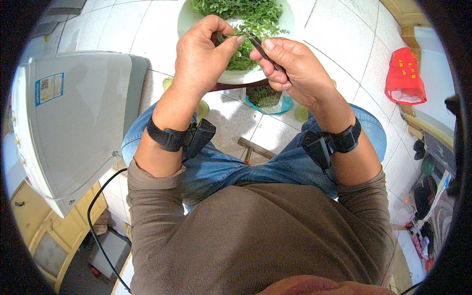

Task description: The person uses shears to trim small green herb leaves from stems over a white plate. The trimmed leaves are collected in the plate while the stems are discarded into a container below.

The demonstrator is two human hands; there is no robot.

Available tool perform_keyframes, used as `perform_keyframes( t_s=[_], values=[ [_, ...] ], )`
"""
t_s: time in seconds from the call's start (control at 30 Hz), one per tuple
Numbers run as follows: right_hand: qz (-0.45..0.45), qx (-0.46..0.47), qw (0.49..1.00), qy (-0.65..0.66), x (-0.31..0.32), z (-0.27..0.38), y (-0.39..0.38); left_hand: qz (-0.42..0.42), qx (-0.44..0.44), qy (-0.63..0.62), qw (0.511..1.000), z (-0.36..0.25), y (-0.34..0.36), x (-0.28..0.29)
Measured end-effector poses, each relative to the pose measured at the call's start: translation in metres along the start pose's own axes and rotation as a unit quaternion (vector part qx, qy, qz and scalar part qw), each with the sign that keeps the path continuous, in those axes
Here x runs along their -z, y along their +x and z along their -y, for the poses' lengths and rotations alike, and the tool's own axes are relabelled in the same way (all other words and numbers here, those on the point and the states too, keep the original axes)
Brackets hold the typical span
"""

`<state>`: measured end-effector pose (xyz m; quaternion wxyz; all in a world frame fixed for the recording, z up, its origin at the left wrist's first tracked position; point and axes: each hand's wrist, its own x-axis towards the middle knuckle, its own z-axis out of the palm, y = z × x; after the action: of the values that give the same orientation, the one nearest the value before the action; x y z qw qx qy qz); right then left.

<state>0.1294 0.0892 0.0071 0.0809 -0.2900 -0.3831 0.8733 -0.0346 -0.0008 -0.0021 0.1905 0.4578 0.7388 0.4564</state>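
Note:
My left hand point(206, 59) is closed in a pinch on a small green sprig point(235, 34), over a pale basin point(184, 30) of leafy green stems point(258, 12). Just to its right, my right hand point(290, 71) grips a narrow dark tool point(257, 45), whose upper end reaches to the sprig beside my left thumb; I cannot tell what kind of tool it is. Below the basin and between my knees sits a bag point(280, 108) of clear and teal plastic with darker greenery in it.
A white appliance point(83, 132) stands close on my left, with a black cable point(91, 231) beside it. A red bag point(404, 78) lies at the right by a wall. A wooden-handled object point(255, 150) lies on the tiled floor point(354, 49) between my legs. Assorted items point(423, 196) crowd the right edge.

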Motion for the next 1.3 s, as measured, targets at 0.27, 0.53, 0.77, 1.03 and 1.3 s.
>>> perform_keyframes(
  t_s=[0.27,0.53,0.77,1.03,1.3],
  values=[
    [-0.014,0.005,1.000,-0.011,0.002,0.000,0.001,0.005,-0.024,-0.019,1.000,-0.001,0.000,-0.002],
    [-0.029,0.008,0.999,-0.027,0.001,0.000,0.001,0.002,-0.038,-0.003,0.999,-0.003,-0.001,-0.001],
    [-0.044,0.015,0.998,-0.050,-0.001,0.000,0.000,0.014,-0.021,-0.021,0.999,0.001,-0.001,-0.002],
    [-0.040,0.205,0.951,-0.230,0.001,-0.001,0.006,0.073,0.090,-0.261,0.958,0.004,0.005,0.006],
    [-0.091,0.185,0.970,-0.132,0.001,-0.004,0.011,0.190,0.116,-0.276,0.935,0.002,0.001,0.000]
  ],
)
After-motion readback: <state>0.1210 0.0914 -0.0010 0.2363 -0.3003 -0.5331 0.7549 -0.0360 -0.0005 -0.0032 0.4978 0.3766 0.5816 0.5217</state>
